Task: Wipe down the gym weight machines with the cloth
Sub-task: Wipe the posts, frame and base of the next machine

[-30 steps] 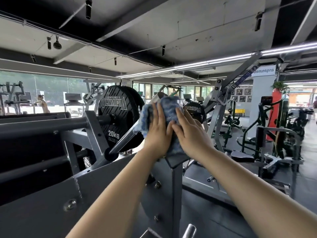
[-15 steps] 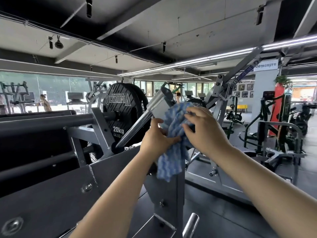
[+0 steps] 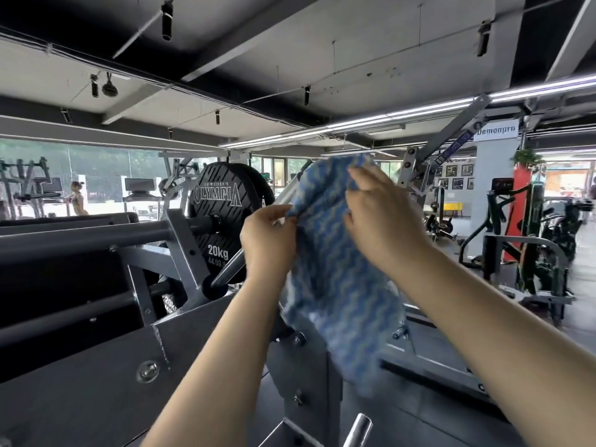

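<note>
Cloth [image 3: 332,269], blue-and-white wavy weave, hangs unfolded in mid-frame, held up in front of the grey weight machine [image 3: 96,366], lower end blurred. Left hand [image 3: 267,240] pinches the cloth's left edge between thumb and curled fingers. Right hand [image 3: 383,214] grips the upper part, fingers curled over the top fold near the highest corner. Both forearms reach up from the bottom of the frame. Can't tell if the cloth touches the machine; it covers the upright post [image 3: 306,375] behind it. Left of the hands: black 20kg plate [image 3: 222,214] marked OLYMPIA sits on a horizontal peg of the frame, and a chrome bar [image 3: 232,269] angles up toward the cloth, its upper end hidden behind the cloth and left hand. Another chrome stub [image 3: 358,430] shows at the bottom edge. Background right: more machines, a white pillar [image 3: 493,195] with a "Demonpro" sign. Far left by the windows: a person [image 3: 77,198], small.
</note>
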Demonstrator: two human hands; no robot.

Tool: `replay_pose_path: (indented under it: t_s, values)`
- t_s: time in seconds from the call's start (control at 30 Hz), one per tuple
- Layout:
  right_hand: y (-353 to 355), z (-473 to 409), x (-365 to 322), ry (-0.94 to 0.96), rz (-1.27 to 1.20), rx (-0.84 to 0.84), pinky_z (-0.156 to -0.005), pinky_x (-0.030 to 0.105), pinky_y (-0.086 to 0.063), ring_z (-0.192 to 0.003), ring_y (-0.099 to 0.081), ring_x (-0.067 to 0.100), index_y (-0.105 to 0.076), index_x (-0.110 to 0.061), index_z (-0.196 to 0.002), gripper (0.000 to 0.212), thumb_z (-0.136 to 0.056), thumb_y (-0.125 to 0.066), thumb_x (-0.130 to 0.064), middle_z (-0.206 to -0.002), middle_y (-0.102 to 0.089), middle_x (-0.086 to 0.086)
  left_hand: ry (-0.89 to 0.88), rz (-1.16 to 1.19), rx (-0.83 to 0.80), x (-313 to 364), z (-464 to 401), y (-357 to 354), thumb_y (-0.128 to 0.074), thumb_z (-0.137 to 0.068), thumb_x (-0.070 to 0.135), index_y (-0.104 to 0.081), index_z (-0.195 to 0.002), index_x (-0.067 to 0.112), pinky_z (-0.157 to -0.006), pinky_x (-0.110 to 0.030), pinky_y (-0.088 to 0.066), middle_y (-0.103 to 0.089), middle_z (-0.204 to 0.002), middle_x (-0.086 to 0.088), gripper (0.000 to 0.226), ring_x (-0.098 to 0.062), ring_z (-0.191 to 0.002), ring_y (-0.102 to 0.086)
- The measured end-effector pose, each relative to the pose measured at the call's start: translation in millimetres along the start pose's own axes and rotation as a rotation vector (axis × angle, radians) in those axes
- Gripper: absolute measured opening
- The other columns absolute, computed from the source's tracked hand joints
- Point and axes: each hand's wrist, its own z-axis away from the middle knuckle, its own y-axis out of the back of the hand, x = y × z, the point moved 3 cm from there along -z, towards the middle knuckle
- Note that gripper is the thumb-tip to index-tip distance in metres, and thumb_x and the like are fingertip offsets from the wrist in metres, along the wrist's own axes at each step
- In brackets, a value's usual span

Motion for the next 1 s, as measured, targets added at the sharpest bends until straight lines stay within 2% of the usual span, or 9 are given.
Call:
replay_pose_path:
  t_s: [0.07, 0.17, 0.33, 0.5, 0.6, 0.7, 0.8, 0.87, 1.0]
  values:
    - [-36.2, 0.0, 3.3, -0.054, -0.101, -0.144, -0.116, 0.038, -0.015, -0.142, -0.021, 0.027, -0.061, 0.000, -0.114, 0.027, -0.094, -0.045, -0.009, -0.150, -0.032, 0.014, -0.006, -0.130, 0.013, -11.1, 5.0, -18.4, -0.058, -0.086, 0.008, -0.063, -0.118, 0.010, -0.091, -0.021, -0.042, -0.065, -0.114, -0.011, 0.032, -0.024, -0.107, -0.060]
    - [-59.1, 5.3, 8.1, -0.237, -0.415, -0.201, -0.111, 0.030, -0.026, -0.137, -0.033, 0.022, -0.040, -0.009, -0.141, 0.042, -0.100, -0.032, -0.019, -0.151, -0.033, 0.005, -0.178, -0.115, -0.085, -17.5, 24.4, -46.2, -0.050, -0.092, 0.005, -0.028, -0.142, 0.005, -0.104, -0.006, -0.013, -0.020, -0.151, -0.015, 0.054, -0.021, -0.138, -0.022]
    - [-72.3, -8.7, -0.1, -0.149, -0.395, -0.244, -0.113, 0.030, -0.019, -0.142, -0.019, 0.017, -0.020, -0.017, -0.149, 0.052, -0.101, -0.023, -0.037, -0.156, -0.019, 0.000, -0.287, -0.067, 0.003, -35.5, 8.7, -56.9, -0.045, -0.096, 0.016, -0.036, -0.126, -0.004, -0.091, -0.004, -0.018, -0.004, -0.151, -0.016, 0.037, -0.007, -0.123, -0.026]
    - [-79.4, -14.7, -0.8, -0.003, -0.266, -0.155, -0.113, 0.031, -0.021, -0.142, -0.021, 0.017, -0.016, -0.021, -0.149, 0.054, -0.100, -0.024, -0.042, -0.156, -0.020, -0.003, -0.350, -0.180, -0.146, -53.2, -4.7, -68.3, -0.015, -0.089, 0.050, 0.010, -0.141, 0.024, -0.112, -0.016, -0.003, 0.021, -0.147, 0.008, 0.064, 0.011, -0.130, 0.022]
    - [-82.5, -2.7, 1.4, 0.053, -0.194, -0.061, -0.115, 0.037, -0.022, -0.141, -0.026, 0.022, -0.027, -0.015, -0.147, 0.057, -0.097, -0.024, -0.041, -0.153, -0.027, 0.006, -0.288, -0.266, -0.135, -65.1, 8.4, -71.3, -0.005, -0.080, 0.057, 0.007, -0.144, 0.021, -0.110, -0.020, 0.011, 0.018, -0.145, 0.010, 0.074, 0.000, -0.132, 0.022]
    - [-86.6, 21.4, -2.3, 0.097, -0.103, 0.033, -0.111, 0.046, -0.031, -0.133, -0.040, 0.030, -0.044, -0.006, -0.138, 0.055, -0.092, -0.033, -0.035, -0.143, -0.044, 0.012, -0.335, -0.236, -0.131, -70.8, 36.5, -68.2, -0.022, -0.091, 0.041, -0.020, -0.145, 0.022, -0.110, -0.011, -0.004, -0.010, -0.148, 0.012, 0.058, -0.004, -0.140, -0.007]
    - [-92.1, 44.9, -6.3, 0.153, -0.013, 0.088, -0.111, 0.047, -0.032, -0.133, -0.040, 0.031, -0.052, -0.004, -0.132, 0.052, -0.091, -0.035, -0.031, -0.138, -0.050, 0.012, -0.438, -0.174, -0.050, -73.3, 55.4, -54.5, -0.037, -0.084, 0.011, -0.066, -0.090, 0.002, -0.075, 0.000, -0.032, -0.067, -0.093, -0.010, 0.031, -0.002, -0.082, -0.052]
    - [-94.5, 53.7, -6.7, 0.165, -0.053, 0.177, -0.108, 0.044, -0.035, -0.128, -0.046, 0.029, -0.060, -0.006, -0.123, 0.041, -0.089, -0.045, -0.025, -0.129, -0.059, 0.009, -0.488, -0.246, -0.050, -74.7, 61.8, -44.5, -0.036, -0.077, 0.010, -0.062, -0.067, 0.000, -0.061, -0.008, -0.035, -0.064, -0.066, -0.012, 0.030, -0.011, -0.068, -0.049]
    - [-88.2, 56.3, -10.7, 0.183, -0.144, 0.334, -0.095, 0.033, -0.036, -0.103, -0.051, 0.022, -0.072, -0.009, -0.091, 0.018, -0.080, -0.058, -0.013, -0.098, -0.071, 0.005, -0.462, -0.372, -0.199, -67.4, 64.2, -28.0, -0.039, -0.079, 0.007, -0.065, -0.069, 0.004, -0.058, -0.029, -0.041, -0.067, -0.066, -0.007, 0.028, -0.013, -0.060, -0.055]
